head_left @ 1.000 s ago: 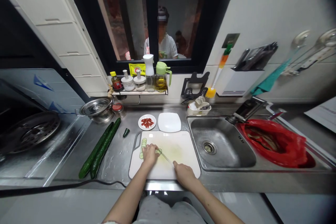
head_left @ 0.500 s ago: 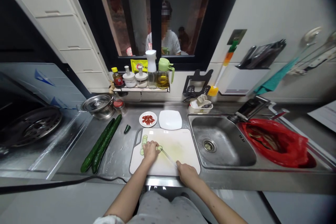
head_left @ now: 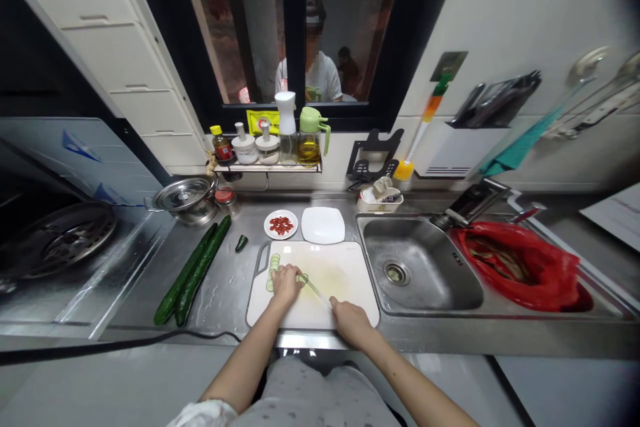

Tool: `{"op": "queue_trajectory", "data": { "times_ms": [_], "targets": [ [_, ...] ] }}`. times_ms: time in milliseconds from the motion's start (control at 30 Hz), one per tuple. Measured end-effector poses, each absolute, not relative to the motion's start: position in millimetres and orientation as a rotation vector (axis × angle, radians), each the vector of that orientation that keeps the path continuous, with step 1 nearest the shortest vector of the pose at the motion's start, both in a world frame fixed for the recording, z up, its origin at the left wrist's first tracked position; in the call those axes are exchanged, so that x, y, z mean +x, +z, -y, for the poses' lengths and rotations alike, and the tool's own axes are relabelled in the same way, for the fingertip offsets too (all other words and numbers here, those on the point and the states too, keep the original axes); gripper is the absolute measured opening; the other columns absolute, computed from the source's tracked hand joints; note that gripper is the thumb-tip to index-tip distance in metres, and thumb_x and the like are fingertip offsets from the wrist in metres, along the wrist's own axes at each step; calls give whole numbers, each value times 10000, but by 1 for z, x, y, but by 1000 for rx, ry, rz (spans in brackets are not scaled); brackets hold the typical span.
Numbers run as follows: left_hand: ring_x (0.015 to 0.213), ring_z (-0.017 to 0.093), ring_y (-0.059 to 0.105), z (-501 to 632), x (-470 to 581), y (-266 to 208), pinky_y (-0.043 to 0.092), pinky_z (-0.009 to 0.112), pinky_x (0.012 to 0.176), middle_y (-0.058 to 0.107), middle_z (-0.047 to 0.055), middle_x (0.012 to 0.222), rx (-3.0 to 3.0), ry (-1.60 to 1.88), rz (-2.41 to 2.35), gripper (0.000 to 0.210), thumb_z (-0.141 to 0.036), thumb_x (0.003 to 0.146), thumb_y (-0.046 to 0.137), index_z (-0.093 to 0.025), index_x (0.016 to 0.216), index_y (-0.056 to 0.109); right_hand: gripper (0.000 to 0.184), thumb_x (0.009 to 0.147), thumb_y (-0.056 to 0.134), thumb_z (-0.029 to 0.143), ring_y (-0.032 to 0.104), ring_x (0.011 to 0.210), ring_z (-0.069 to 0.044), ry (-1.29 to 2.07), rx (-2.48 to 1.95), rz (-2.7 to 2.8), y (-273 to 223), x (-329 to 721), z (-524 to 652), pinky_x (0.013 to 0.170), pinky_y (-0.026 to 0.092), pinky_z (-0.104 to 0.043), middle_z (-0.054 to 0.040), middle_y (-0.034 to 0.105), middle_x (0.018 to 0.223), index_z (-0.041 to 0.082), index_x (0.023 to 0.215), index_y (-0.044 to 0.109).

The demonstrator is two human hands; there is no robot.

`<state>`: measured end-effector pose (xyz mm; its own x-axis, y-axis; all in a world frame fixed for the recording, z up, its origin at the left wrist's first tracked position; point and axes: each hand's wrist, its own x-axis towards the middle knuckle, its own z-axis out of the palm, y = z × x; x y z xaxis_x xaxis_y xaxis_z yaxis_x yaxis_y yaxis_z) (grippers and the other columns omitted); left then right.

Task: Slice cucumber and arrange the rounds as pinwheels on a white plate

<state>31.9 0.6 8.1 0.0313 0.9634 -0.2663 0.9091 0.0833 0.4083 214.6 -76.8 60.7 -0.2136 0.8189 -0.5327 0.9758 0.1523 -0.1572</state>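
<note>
On the white cutting board (head_left: 345,267), my left hand (head_left: 287,283) is closed over a short piece of cucumber (head_left: 303,277), most of it hidden under the fingers. My right hand (head_left: 351,321) grips a knife (head_left: 317,291) by its handle. The blade reaches left to the cut end of the cucumber, close to my left fingertips. A row of pale green cucumber slices (head_left: 275,263) lies at the board's left side, partly behind my left hand.
Two whole cucumbers (head_left: 203,273) and a cucumber end (head_left: 241,243) lie left of the board. Behind it stand a plate of chopped red pieces (head_left: 281,225) and a white plate (head_left: 323,225). To the right are a sink (head_left: 420,307) and a red bag (head_left: 520,280).
The view has shifted slightly. Both hands stay in nearly the same places, with the knife blade still at the cucumber's cut end.
</note>
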Motion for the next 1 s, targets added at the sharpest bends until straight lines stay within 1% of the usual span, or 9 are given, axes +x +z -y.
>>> {"op": "queue_trajectory", "data": {
  "times_ms": [233,500,700,833,1000],
  "targets": [
    [1097,257,504,-5,31,11,269,394,927,667,34,1053,1859,124,-1890,203,-301,702,685,-248,897,664,345,852,369,79,646,969,-257,-673,1742,-2126,57,220,81,743,431,-324,-174,679,975,142,1159,512],
    [1115,268,492,-12,32,12,268,396,930,661,46,1071,1885,20,-1866,234,-292,688,680,-253,918,664,304,897,341,142,644,950,-245,-664,1762,-2097,53,232,95,718,408,-304,-162,676,980,161,1144,517],
    [1127,268,484,-12,32,13,250,407,946,659,43,1075,1882,16,-1865,212,-280,695,674,-247,904,654,274,943,312,295,629,917,-206,-748,1884,-2095,59,240,84,699,364,-267,-104,671,978,188,1073,529],
    [1131,273,479,-11,33,15,248,411,946,650,54,1106,1880,14,-1866,209,-274,711,657,-241,917,651,279,950,296,270,628,908,-196,-701,2028,-2038,58,233,70,711,356,-267,-110,668,968,170,1130,484],
    [1129,275,477,-10,32,18,251,402,945,644,59,1107,1889,1,-1853,217,-280,708,661,-235,919,643,268,940,306,233,634,908,-218,-684,2037,-2023,54,221,60,724,374,-295,-131,667,978,169,1145,466]
  ]
}}
